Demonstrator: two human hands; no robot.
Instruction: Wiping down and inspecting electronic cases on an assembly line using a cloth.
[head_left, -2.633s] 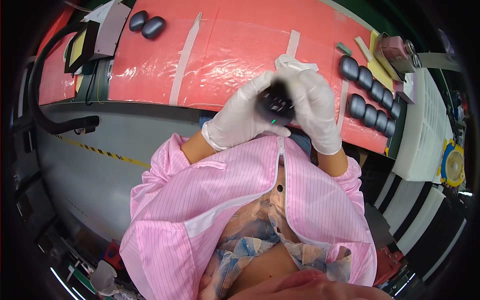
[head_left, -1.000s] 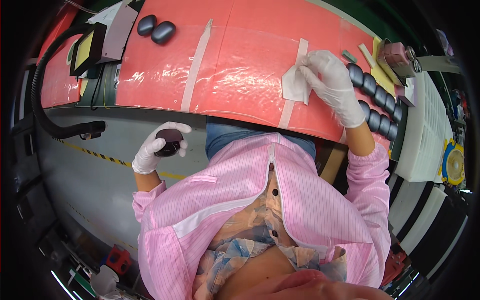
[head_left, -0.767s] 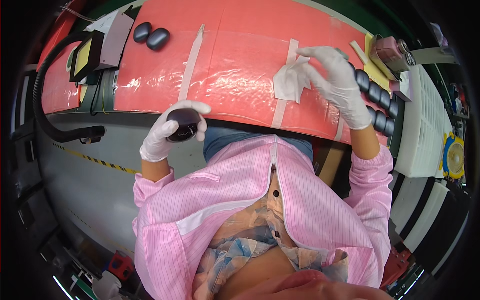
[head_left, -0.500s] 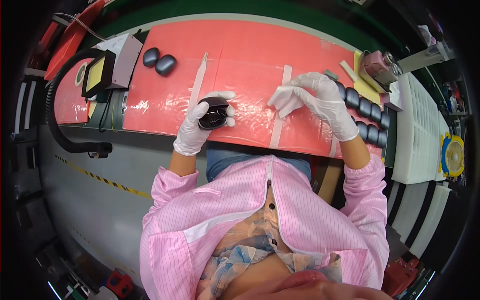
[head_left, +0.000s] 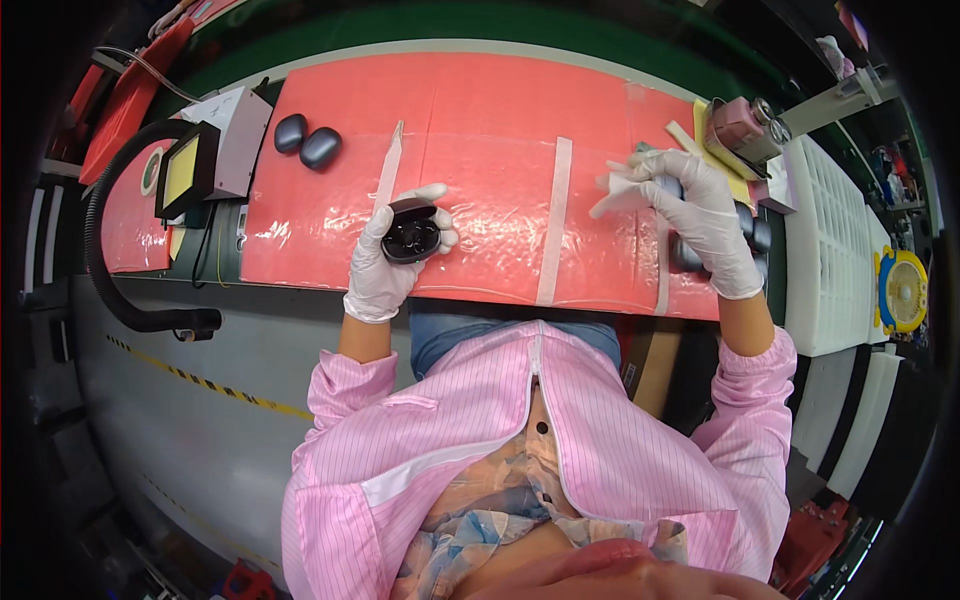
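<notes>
My left hand [head_left: 377, 270], in a white glove, holds a small rounded earbud case [head_left: 411, 240] over the near edge of the mat. Its lid is up and the glossy black inside faces me. A thin white wiping cloth [head_left: 622, 194] is pinched in the gloved fingers of my right hand [head_left: 708, 222], off to the right of the mat. Beneath that hand lie several closed dark blue-grey cases [head_left: 686, 254], partly hidden by it. At the far left of the mat, two similar cases [head_left: 320, 148] sit side by side.
A pink mat [head_left: 490, 170] with pale tape strips covers the bench. On the left stand a boxy device [head_left: 236, 140] and a black flexible hose [head_left: 100, 230]. At the right are pump bottles [head_left: 735, 125], a white foam rack [head_left: 830, 240] and a yellow-blue fan [head_left: 903, 290].
My right hand has moved right with the cloth, from the middle of the mat to over the row of cases. My left hand still holds the opened case in nearly the same place.
</notes>
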